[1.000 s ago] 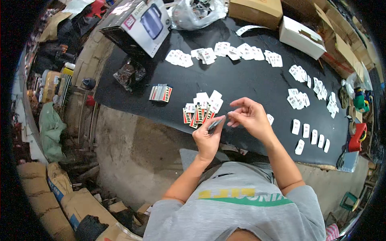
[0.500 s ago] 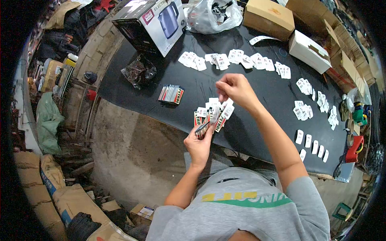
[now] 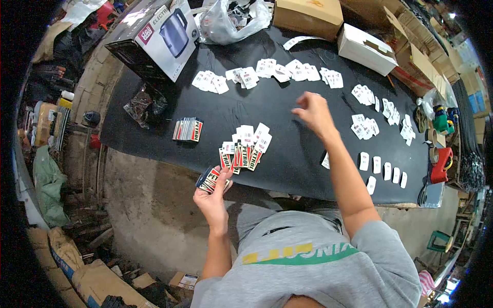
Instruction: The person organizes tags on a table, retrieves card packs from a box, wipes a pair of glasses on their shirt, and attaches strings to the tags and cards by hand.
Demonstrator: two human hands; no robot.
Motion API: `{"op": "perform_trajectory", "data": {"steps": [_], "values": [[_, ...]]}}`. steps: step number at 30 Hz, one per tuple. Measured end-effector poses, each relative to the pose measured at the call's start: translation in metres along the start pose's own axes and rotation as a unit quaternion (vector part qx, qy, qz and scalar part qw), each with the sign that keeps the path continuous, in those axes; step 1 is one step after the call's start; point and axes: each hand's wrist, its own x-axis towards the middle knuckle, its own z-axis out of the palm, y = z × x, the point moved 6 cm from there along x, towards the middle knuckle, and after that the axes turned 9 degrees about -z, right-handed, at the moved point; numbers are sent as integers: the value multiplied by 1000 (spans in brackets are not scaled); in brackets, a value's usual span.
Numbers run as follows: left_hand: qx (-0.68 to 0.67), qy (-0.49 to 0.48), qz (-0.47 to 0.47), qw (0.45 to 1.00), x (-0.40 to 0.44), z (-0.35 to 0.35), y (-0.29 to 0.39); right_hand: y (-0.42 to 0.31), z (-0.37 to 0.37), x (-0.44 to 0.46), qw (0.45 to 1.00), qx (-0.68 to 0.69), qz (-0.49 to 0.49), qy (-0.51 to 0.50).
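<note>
My left hand (image 3: 211, 205) is closed around a small stack of PETROL tags (image 3: 209, 179) at the table's near edge. Just beyond it lies a fanned pile of PETROL tags (image 3: 245, 156) with white barcode labels (image 3: 247, 134) on and above them. My right hand (image 3: 314, 115) hovers over the middle of the table, its fingers curled in a pinch; whatever they may hold is too small to make out. A neat row of PETROL tags (image 3: 188, 130) rests to the left of the pile.
Bunches of white labels (image 3: 267, 68) curve along the back and right of the black table (image 3: 205, 108). Single labels (image 3: 377, 165) lie at right, near a red tape dispenser (image 3: 441, 159). A kettle box (image 3: 159, 38), plastic bag (image 3: 233, 23) and cartons (image 3: 308, 18) stand behind.
The camera view has shifted. My left hand has drawn back from the fanned pile with its stack, now face up. My right hand has moved away from the pile, to the right.
</note>
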Motion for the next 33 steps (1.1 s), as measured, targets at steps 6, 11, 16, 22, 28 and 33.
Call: {"op": "perform_trajectory", "data": {"steps": [6, 11, 16, 22, 28, 33], "values": [[-111, -243, -153, 951, -7, 59, -16, 31, -9, -35, 999, 8, 53, 10], [-75, -277, -174, 942, -13, 87, -25, 9, -14, -40, 999, -23, -16, 37], [-7, -234, -143, 962, -7, 89, -33, -60, -4, -72, 915, 357, 87, -168], [8, -166, -26, 986, 0, 82, -32, -92, 5, -87, 920, 362, 34, -150], [35, -121, 44, 991, -2, 75, -23, -93, 11, -89, 918, 367, 62, -136], [55, -94, 81, 991, -3, 69, -18, -95, 13, -89, 923, 356, 58, -136]]}}
